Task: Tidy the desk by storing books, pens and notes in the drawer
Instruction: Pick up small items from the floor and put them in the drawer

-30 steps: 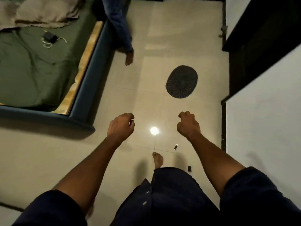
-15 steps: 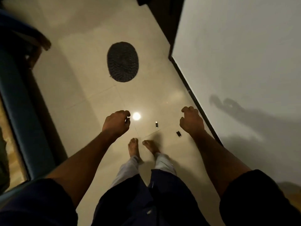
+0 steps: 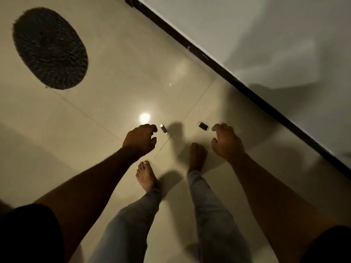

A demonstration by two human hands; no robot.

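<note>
Looked down on a round dark mat (image 3: 50,48) at far left of a glossy tiled floor (image 3: 106,95). Held the left hand (image 3: 140,141) low over the tile, loosely curled, half open and empty, its fingertips just beside a small black-and-silver stick (image 3: 163,128) lying flat. Stood barefoot behind it, one foot (image 3: 146,177) near a tile joint. Found a second small dark piece (image 3: 203,126) further right, also flat on the floor. Kept the right hand (image 3: 227,143) likewise curled, parted and empty just beside it, with the dark skirting (image 3: 247,88) and pale wall (image 3: 275,44) beyond. Saw no counter, drawer, books, pens or notes anywhere in view. Judged both small pieces light, stiff and smooth, likely to skate on the polished tile. Reckoned a fingertip pinch across the long sides the surest hold, pressing down lightly first. Could not tell what either piece was
</note>
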